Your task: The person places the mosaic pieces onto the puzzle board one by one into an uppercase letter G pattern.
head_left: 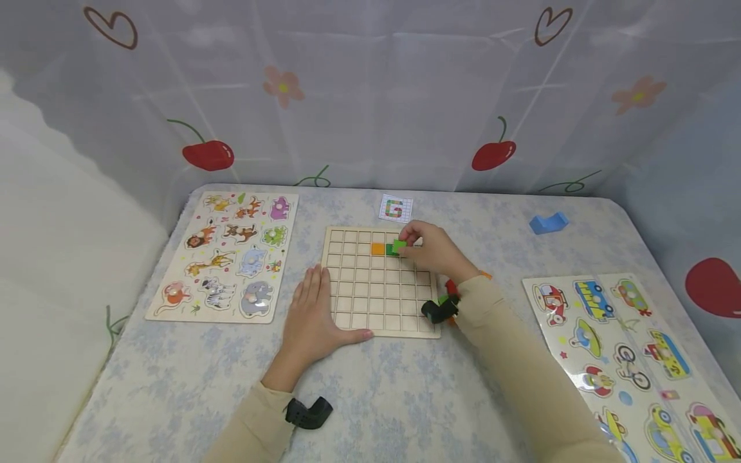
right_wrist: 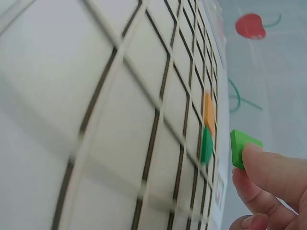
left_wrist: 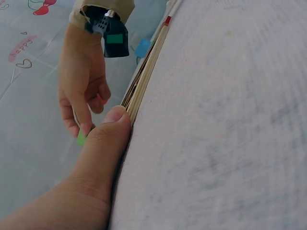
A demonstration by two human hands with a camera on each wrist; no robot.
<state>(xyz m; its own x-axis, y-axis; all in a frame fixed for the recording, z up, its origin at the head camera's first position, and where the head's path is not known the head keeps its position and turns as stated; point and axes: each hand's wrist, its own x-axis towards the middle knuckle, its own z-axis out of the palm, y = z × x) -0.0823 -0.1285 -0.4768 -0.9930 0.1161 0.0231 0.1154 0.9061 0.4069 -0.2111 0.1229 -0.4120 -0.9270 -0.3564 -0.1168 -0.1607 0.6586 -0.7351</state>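
A wooden grid board (head_left: 359,283) lies on the table. My left hand (head_left: 309,312) rests along its left side with straight fingers, the thumb stretched along the front edge. Between thumb and fingertips my right hand (head_left: 431,247) pinches a light green square tile (right_wrist: 238,148), raised over the board's upper rows. An orange tile (head_left: 377,249) and a dark green tile (right_wrist: 206,146) sit side by side in grid cells; in the head view the held tile partly overlaps the dark green one. Behind the board lies a small pattern card (head_left: 396,208) showing a coloured G.
Several loose red, green and orange tiles (head_left: 451,287) lie right of the board, partly hidden by the right wrist. An animal puzzle board (head_left: 222,257) is at the left, a vehicle puzzle board (head_left: 613,341) at the right. A blue block (head_left: 548,223) stands at the back right.
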